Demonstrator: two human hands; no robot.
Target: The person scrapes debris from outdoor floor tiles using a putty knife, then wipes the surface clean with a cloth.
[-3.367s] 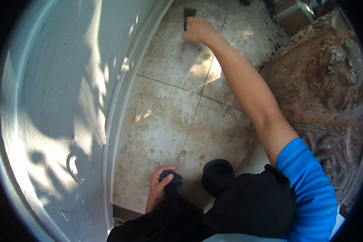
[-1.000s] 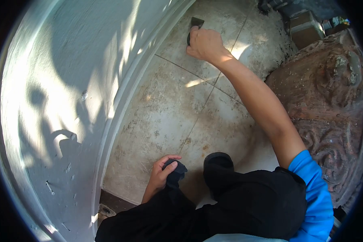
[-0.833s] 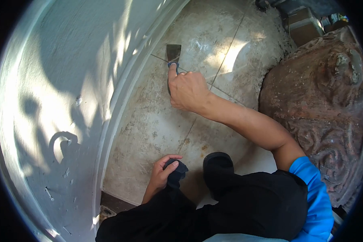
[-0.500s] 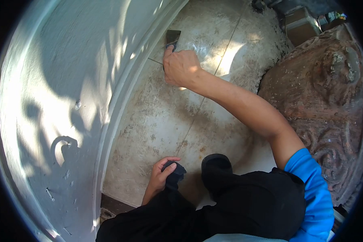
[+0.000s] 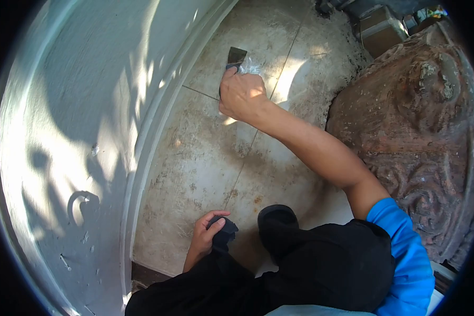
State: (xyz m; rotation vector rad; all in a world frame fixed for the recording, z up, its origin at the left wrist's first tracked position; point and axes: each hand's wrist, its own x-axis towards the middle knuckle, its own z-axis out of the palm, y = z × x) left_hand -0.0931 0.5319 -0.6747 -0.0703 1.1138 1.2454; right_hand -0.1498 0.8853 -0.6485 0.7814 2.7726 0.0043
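My right hand (image 5: 242, 95) is closed around the handle of a scraper (image 5: 236, 56), with its flat, broad blade pointing away from me over the stained floor (image 5: 195, 174). The index finger reaches along the tool toward the blade, and most of the handle is hidden in the fist. A whitish, scuffed patch (image 5: 250, 66) of floor lies just right of the blade. Down by my knees, my left hand (image 5: 203, 234) grips a dark grey piece with a ragged edge (image 5: 225, 231), thumb on top. What that piece is, I cannot tell.
A pale curved wall (image 5: 89, 131) with a stepped base runs along the left. A large carved brown block (image 5: 405, 131) stands to the right, with a cardboard box (image 5: 383, 31) behind it. My dark shoe (image 5: 278, 218) is planted on the floor.
My right hand has shifted the scraper to the right, farther from the wall base, and the blade has turned a little. The left hand keeps its grip; the view has moved slightly.
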